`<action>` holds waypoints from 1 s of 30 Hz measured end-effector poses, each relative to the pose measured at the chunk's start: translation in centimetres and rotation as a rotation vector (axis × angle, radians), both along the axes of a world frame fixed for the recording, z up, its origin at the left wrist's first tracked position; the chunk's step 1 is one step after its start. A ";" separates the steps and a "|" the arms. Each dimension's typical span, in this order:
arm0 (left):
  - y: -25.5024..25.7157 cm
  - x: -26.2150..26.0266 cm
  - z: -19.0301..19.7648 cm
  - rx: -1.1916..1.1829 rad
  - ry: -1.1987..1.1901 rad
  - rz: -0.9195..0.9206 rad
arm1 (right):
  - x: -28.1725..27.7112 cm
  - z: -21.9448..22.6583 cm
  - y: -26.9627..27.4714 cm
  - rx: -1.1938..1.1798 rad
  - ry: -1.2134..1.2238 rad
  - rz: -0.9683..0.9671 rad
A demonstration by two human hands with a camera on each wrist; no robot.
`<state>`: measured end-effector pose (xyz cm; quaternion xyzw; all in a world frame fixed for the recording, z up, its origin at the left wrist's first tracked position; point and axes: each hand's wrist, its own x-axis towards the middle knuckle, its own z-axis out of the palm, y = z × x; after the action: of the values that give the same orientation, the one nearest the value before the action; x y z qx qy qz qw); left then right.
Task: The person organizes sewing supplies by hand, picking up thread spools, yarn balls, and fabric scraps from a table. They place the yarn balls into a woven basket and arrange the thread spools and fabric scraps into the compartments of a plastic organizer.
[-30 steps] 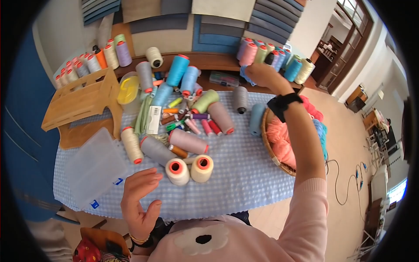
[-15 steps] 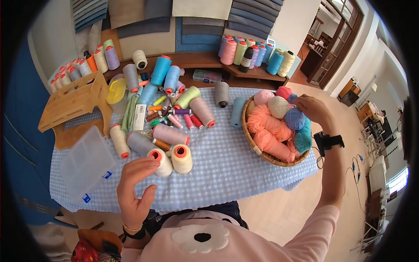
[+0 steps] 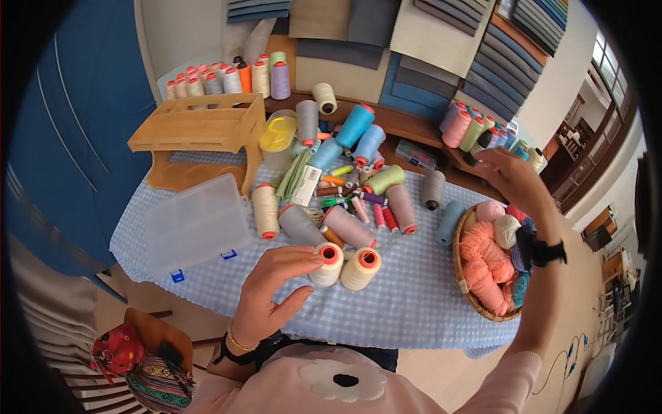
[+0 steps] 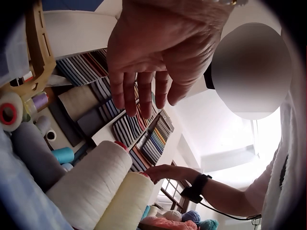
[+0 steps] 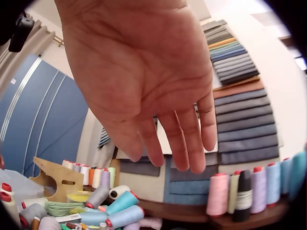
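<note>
My right hand (image 3: 516, 181) hovers above the back of a round wicker basket (image 3: 458, 269), in front of the thread cones on the shelf. Its fingers hang straight and hold nothing in the right wrist view. Inside the basket lie peach yarn skeins (image 3: 481, 247), a cream yarn ball (image 3: 507, 231), and pink, blue and teal yarn, partly hidden by my forearm. My left hand (image 3: 270, 295) is over the table's front, relaxed and holding nothing. Two cream thread cones (image 3: 358, 272) stand just beyond its fingertips in the head view.
Thread cones and small spools are heaped mid-table around a green bundle (image 3: 293, 176). A wooden rack (image 3: 200, 131), a clear plastic lid (image 3: 196, 224) and a tub with yellow contents (image 3: 279, 131) are at left. A pink cone (image 5: 218, 194) and a black-topped one (image 5: 243, 196) stand on the shelf.
My right hand has gone from the shelf, holding something blue, to the basket, and is now empty and raised above it. The left hand stays half raised. The head view has turned.
</note>
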<state>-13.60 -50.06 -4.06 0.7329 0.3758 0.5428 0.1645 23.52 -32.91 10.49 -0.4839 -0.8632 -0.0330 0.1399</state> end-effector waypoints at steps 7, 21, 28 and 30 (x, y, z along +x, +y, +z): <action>-0.9 -3.0 -1.0 0.003 -0.024 0.152 | -6.2 -10.1 14.0 -0.195 0.018 0.181; -1.1 -6.1 -1.4 -0.095 -0.075 0.383 | -10.5 -21.7 26.4 -0.039 -0.002 0.007; 0.3 -5.7 -1.0 -0.099 -0.013 0.319 | -10.9 -22.3 27.5 -0.033 -0.032 0.144; 0.6 -5.5 -0.9 -0.101 -0.007 0.305 | -11.2 -21.9 27.5 -0.128 0.039 0.122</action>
<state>-19.08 -49.49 -4.98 0.6562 0.5091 0.5443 0.1183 12.34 -5.44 -11.44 -0.4391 -0.8884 0.0403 0.1273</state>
